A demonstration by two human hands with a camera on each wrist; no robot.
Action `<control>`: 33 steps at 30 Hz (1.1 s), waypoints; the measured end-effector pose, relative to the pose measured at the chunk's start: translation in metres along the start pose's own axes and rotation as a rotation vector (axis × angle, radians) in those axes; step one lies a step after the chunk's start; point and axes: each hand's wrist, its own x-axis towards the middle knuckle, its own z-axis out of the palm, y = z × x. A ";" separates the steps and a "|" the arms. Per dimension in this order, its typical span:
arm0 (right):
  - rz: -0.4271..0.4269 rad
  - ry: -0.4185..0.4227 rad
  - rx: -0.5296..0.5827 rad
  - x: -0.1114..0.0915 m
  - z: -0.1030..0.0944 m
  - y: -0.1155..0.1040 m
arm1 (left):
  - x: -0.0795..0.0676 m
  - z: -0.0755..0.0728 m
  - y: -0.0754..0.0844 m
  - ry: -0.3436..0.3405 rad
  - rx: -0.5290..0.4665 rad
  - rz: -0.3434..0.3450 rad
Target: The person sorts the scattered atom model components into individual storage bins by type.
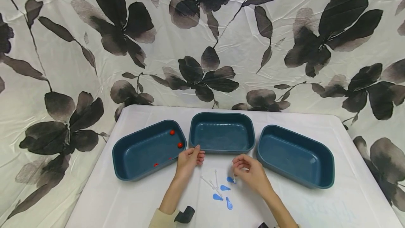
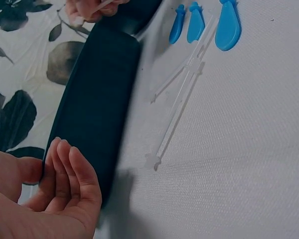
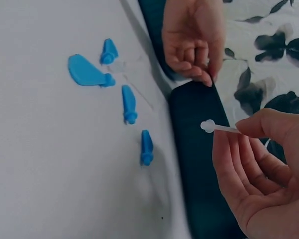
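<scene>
My left hand (image 1: 188,160) grips the near left rim of the middle dark teal bin (image 1: 222,134), thumb and fingers on either side of the wall, as the left wrist view shows. In front of that bin, my right hand (image 1: 252,172) pinches a thin translucent white stick (image 3: 209,126) with a knobbed end. On the white cloth between the hands lie several blue teardrop-shaped pieces (image 1: 225,188), each with a narrow neck. More white sticks (image 2: 178,109) lie beside them, some crossing.
To the left stands an angled teal bin (image 1: 139,156) with red balls (image 1: 180,145) and small red bits (image 1: 156,165) inside. Another teal bin (image 1: 294,157) stands angled at the right. Behind the table hangs a flowered cloth (image 1: 253,45).
</scene>
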 end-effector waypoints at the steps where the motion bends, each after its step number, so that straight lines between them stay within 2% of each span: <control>1: 0.005 0.005 0.007 0.001 0.000 -0.001 | 0.000 0.000 0.000 -0.003 -0.001 0.002; 7: 0.036 0.008 0.100 0.008 0.000 -0.005 | 0.001 0.001 0.000 -0.002 -0.001 -0.015; 13: -0.004 0.020 0.178 0.017 -0.002 -0.007 | 0.000 0.001 0.001 -0.005 0.001 -0.014; 17: -0.025 0.042 0.200 0.024 -0.003 -0.008 | -0.001 0.001 0.002 -0.012 0.000 -0.010; 23: -0.006 0.084 0.246 0.037 -0.002 -0.012 | -0.001 0.002 0.003 -0.019 -0.004 -0.003; 33: -0.001 0.151 0.312 0.058 0.003 -0.018 | -0.001 0.000 0.000 0.002 0.018 -0.012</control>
